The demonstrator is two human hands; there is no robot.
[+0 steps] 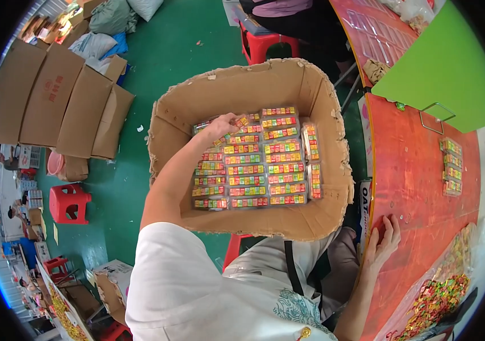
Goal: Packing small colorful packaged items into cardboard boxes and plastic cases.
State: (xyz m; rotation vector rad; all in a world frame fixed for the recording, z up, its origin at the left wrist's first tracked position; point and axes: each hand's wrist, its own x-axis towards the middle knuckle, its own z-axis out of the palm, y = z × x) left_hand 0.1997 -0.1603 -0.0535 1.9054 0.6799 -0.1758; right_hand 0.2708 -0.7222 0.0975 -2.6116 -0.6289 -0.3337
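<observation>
A big cardboard box [197,91] with a ragged rim stands in front of me. Rows of clear packs of small colourful wrapped pieces [246,180] fill its bottom, with a few packs standing along the right side. My left hand [225,125] reaches into the far left part of the box. Its fingers are closed on one clear pack [242,121], partly covered by the hand. My right hand [384,243] lies on the left edge of the red table [418,216], fingers spread, holding nothing.
On the table are another clear pack [451,167], a green panel with a handle [447,74] and a plastic bag of red and gold wrapped pieces [438,295]. Flattened cartons [55,99] and a red stool [69,203] stand left. A person sits on a red stool [262,46] beyond the box.
</observation>
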